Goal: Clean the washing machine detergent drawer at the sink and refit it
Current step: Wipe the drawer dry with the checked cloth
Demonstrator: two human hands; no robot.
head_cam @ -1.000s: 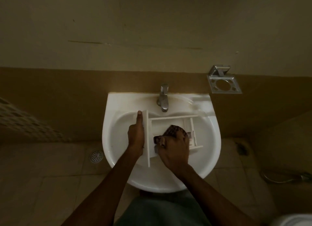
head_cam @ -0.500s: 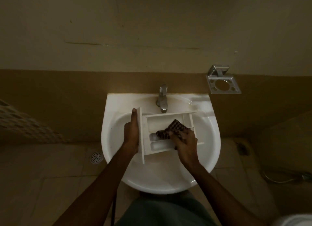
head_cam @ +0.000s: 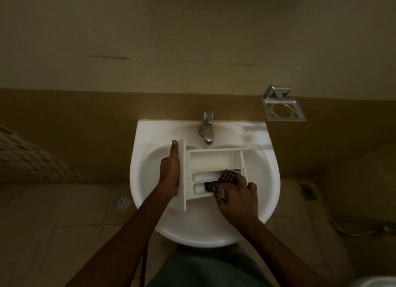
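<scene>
Drawer: the white detergent drawer (head_cam: 211, 160) sits over the middle of the sink (head_cam: 272, 179), open side up, its long axis running 9 to 3 o'clock, just below the tap (head_cam: 207, 128) at 12.
Left hand: my left hand (head_cam: 170, 171) grips the front panel (head_cam: 182, 175) at the 9 o'clock end, with the thumb laid along its outer face. The other fingers are hidden behind it.
Right hand: my right hand (head_cam: 237, 197) is curled round a dark checked cloth (head_cam: 227, 177), pressing it into the small compartments on the 5 o'clock side.
Weight: hollow plastic, light I'd say. One hand carries it.
Stiffness: the shell is rigid, but the thin dividers look as if they could snap if I lean hard.
Slip: I cannot tell if it is wet, but smooth plastic at a sink is likely slick.
Best hold: the broad panel, pinched across its thickness, not the thin side walls.
Cloth feel: soft, folds into corners, and needs fingertip pressure.
</scene>
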